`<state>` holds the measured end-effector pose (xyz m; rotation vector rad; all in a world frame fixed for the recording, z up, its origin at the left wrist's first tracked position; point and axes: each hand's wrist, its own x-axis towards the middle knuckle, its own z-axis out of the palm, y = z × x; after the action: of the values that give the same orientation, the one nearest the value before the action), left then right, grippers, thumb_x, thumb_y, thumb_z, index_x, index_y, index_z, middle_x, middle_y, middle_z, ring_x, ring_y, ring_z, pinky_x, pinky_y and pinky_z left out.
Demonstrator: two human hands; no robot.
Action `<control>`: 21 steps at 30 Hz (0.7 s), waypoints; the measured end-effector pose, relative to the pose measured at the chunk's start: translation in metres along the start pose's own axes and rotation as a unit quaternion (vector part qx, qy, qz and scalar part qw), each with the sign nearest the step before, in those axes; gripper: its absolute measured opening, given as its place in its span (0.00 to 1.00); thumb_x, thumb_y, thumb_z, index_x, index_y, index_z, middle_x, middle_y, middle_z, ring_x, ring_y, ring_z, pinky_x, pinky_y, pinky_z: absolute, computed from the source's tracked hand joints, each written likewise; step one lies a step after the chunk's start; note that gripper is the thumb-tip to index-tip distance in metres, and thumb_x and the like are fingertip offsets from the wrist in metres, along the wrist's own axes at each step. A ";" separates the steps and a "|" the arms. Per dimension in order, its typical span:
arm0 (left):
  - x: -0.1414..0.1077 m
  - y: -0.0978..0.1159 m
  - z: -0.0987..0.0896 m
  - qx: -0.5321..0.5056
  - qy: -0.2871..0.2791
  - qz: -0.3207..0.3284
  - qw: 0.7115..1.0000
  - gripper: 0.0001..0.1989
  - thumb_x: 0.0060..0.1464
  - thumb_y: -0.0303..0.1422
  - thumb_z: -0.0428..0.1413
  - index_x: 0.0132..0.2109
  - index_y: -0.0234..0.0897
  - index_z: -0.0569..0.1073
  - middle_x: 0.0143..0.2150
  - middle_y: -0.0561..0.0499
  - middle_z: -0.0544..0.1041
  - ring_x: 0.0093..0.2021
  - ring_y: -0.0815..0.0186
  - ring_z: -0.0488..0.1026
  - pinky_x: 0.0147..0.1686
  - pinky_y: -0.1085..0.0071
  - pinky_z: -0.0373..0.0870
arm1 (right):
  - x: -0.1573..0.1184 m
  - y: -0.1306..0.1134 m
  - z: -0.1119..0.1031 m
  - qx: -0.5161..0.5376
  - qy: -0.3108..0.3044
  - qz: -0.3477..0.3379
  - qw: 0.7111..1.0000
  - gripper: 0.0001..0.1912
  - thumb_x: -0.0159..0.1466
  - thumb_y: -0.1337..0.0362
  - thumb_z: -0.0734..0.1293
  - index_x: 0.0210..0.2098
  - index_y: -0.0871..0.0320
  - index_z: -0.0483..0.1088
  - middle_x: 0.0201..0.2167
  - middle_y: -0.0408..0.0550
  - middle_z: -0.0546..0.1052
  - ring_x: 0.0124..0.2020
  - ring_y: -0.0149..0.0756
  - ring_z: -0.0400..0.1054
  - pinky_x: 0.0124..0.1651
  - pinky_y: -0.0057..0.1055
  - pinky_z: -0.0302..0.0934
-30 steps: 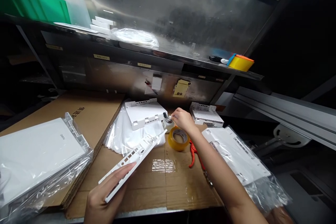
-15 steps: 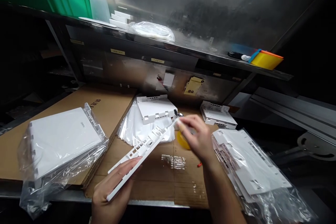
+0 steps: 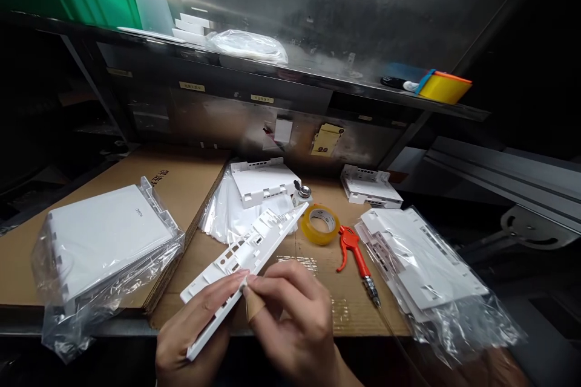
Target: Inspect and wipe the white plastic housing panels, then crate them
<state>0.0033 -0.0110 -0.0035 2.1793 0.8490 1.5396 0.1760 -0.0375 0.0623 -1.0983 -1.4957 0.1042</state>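
My left hand (image 3: pixel 195 320) grips the lower end of a white plastic housing panel (image 3: pixel 261 248), tilted up and away, with slots and round holes along its side. My right hand (image 3: pixel 295 314) is closed in a pinch on a small white wad (image 3: pixel 244 283), pressed against the panel's edge close to my left fingertips. What the wad is made of cannot be made out. A tan covering wraps one right fingertip. Beyond the panel lie a roll of yellow tape (image 3: pixel 320 225) and a red air blow gun (image 3: pixel 354 248).
Bagged white panels lie at left (image 3: pixel 111 236) and right (image 3: pixel 426 266). More white housings stand at the back (image 3: pixel 265 181) and back right (image 3: pixel 370 186), the former on clear plastic bags (image 3: pixel 218 211). A small metal-topped bottle (image 3: pixel 303 191) stands near. A metal shelf (image 3: pixel 308 81) spans above.
My right hand has moved from the panel's far end down to its near edge, beside my left hand. The tape roll and red blow gun now show fully. The view has shifted slightly.
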 end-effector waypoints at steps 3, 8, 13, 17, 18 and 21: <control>-0.001 0.004 0.000 0.013 0.014 -0.001 1.000 0.22 0.60 0.17 0.58 0.57 0.44 0.78 0.53 0.53 0.83 0.51 0.63 0.80 0.57 0.69 0.73 | 0.000 0.003 -0.003 -0.023 0.030 0.038 0.999 0.08 0.64 0.74 0.72 0.40 0.56 0.80 0.34 0.47 0.78 0.35 0.34 0.74 0.38 0.31 0.71; -0.003 0.004 -0.001 0.008 -0.007 -0.008 1.000 0.22 0.61 0.17 0.57 0.57 0.43 0.77 0.53 0.53 0.82 0.53 0.63 0.80 0.58 0.69 0.72 | -0.006 -0.006 -0.002 -0.028 0.009 0.008 1.000 0.09 0.64 0.75 0.71 0.40 0.56 0.78 0.34 0.47 0.78 0.34 0.35 0.73 0.37 0.32 0.70; -0.001 0.009 -0.001 0.006 -0.013 0.006 1.000 0.24 0.61 0.18 0.57 0.59 0.45 0.76 0.55 0.53 0.82 0.54 0.62 0.79 0.58 0.68 0.73 | 0.002 0.007 -0.013 -0.032 -0.021 0.001 0.999 0.06 0.64 0.73 0.71 0.38 0.58 0.78 0.33 0.48 0.78 0.33 0.35 0.72 0.36 0.31 0.69; -0.002 0.012 0.002 0.024 0.003 0.002 1.000 0.22 0.59 0.17 0.60 0.56 0.43 0.78 0.51 0.52 0.83 0.50 0.61 0.80 0.56 0.65 0.73 | 0.011 0.022 -0.026 -0.083 0.053 0.059 0.993 0.05 0.66 0.71 0.70 0.36 0.58 0.79 0.33 0.48 0.76 0.34 0.34 0.72 0.36 0.31 0.68; -0.003 0.010 0.002 0.023 -0.003 0.008 1.000 0.23 0.59 0.17 0.59 0.57 0.43 0.78 0.51 0.52 0.83 0.51 0.61 0.80 0.56 0.65 0.73 | 0.008 0.017 -0.025 -0.076 0.042 0.055 0.995 0.05 0.66 0.72 0.70 0.36 0.58 0.79 0.33 0.48 0.77 0.34 0.35 0.73 0.36 0.31 0.69; -0.005 0.004 0.001 -0.002 -0.037 0.012 0.999 0.24 0.61 0.17 0.56 0.60 0.43 0.75 0.56 0.50 0.81 0.56 0.59 0.78 0.58 0.64 0.73 | -0.007 -0.004 -0.013 -0.030 -0.026 -0.002 0.999 0.07 0.64 0.74 0.70 0.38 0.58 0.78 0.32 0.48 0.78 0.32 0.35 0.72 0.37 0.32 0.69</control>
<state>0.0042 -0.0174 -0.0054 2.2373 0.7990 1.4606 0.1833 -0.0503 0.0633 -1.1486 -1.5557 0.0855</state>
